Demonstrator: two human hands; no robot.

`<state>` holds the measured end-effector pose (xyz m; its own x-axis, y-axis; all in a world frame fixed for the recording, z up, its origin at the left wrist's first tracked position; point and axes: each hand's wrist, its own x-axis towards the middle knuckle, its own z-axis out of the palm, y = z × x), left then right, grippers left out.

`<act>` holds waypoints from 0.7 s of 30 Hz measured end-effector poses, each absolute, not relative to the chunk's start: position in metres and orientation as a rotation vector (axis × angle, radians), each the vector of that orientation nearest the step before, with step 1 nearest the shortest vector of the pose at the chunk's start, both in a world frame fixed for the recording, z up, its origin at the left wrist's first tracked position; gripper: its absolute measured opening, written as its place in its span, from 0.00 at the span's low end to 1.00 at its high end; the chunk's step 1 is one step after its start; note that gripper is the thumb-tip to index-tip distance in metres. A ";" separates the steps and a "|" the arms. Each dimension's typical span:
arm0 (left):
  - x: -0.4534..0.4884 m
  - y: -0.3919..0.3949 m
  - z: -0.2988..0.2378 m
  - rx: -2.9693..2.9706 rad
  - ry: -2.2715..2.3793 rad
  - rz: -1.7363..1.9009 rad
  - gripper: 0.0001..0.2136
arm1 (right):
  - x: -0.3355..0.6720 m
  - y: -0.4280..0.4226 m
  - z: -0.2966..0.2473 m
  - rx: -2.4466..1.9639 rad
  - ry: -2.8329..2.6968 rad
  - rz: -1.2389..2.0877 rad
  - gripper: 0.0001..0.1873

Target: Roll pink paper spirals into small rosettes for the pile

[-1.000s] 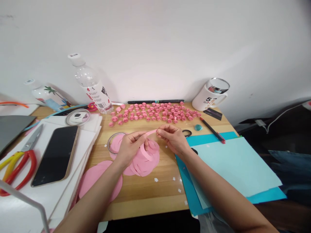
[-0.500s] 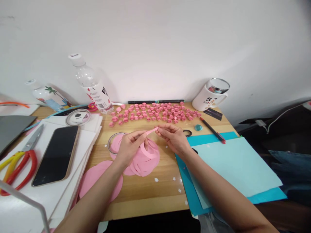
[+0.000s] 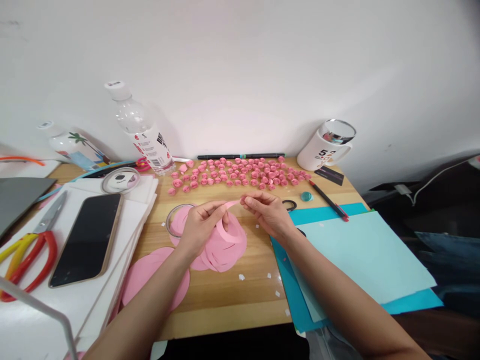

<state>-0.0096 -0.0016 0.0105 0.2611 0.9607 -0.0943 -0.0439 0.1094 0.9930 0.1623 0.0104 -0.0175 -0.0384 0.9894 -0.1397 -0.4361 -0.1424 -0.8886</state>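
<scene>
A narrow, curved pink paper strip (image 3: 233, 203) stretches between my two hands. My left hand (image 3: 204, 227) pinches it between thumb and fingers, and the strip's tail curls below those fingers. At its far end, my right hand (image 3: 264, 212) is closed on the tip, where a small part looks bent or rolled; the fingers hide the detail. Under my hands lie cut pink paper circles (image 3: 221, 257), loosely piled on the wooden table. Larger pink discs (image 3: 150, 277) lie beside my left forearm. Behind my hands, many small rolled pink paper roses (image 3: 234, 175) stand in rows.
To the left, scissors (image 3: 37, 250) and a phone (image 3: 88, 240) lie on white sheets. A water bottle (image 3: 144, 132) and a mug (image 3: 326, 145) stand near the wall. Blue paper (image 3: 360, 260) lies under my right forearm, with a pen (image 3: 329, 201) at its far edge.
My right fingers have shifted slightly along the strip toward my left hand, and the stretch between the hands looks a little shorter. Both hands keep their hold.
</scene>
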 end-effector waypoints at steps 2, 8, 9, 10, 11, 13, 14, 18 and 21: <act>-0.009 -0.001 0.010 1.177 1.018 0.993 0.11 | 0.163 0.011 -0.018 -0.952 -0.816 1.521 0.09; -0.010 -0.001 0.011 1.181 1.023 0.982 0.12 | 0.164 0.011 -0.020 -0.960 -0.807 1.507 0.09; -0.010 -0.001 0.011 1.180 1.025 0.982 0.11 | 0.164 0.011 -0.020 -0.973 -0.797 1.501 0.09; -0.010 -0.001 0.010 1.172 1.028 0.983 0.10 | 0.164 0.011 -0.019 -0.985 -0.786 1.494 0.09; -0.010 -0.001 0.008 1.159 1.032 0.987 0.09 | 0.164 0.011 -0.019 -0.993 -0.779 1.488 0.09; -0.010 -0.001 0.006 1.134 1.041 0.994 0.07 | 0.163 0.010 -0.018 -0.999 -0.777 1.477 0.08; -0.010 -0.001 0.005 1.128 1.045 0.996 0.07 | 0.163 0.010 -0.017 -1.001 -0.779 1.473 0.08; -0.010 -0.001 0.002 1.118 1.064 1.006 0.09 | 0.162 0.010 -0.017 -0.998 -0.765 1.472 0.08; -0.010 -0.001 0.001 1.104 1.075 1.043 0.09 | 0.162 0.011 -0.018 -0.979 -0.765 1.510 0.09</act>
<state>-0.0099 -0.0008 0.0012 0.1670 0.9779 -0.1260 -0.0964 0.1434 0.9850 0.1621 0.0107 -0.0180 -0.0306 0.9850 -0.1696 -0.4465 -0.1653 -0.8794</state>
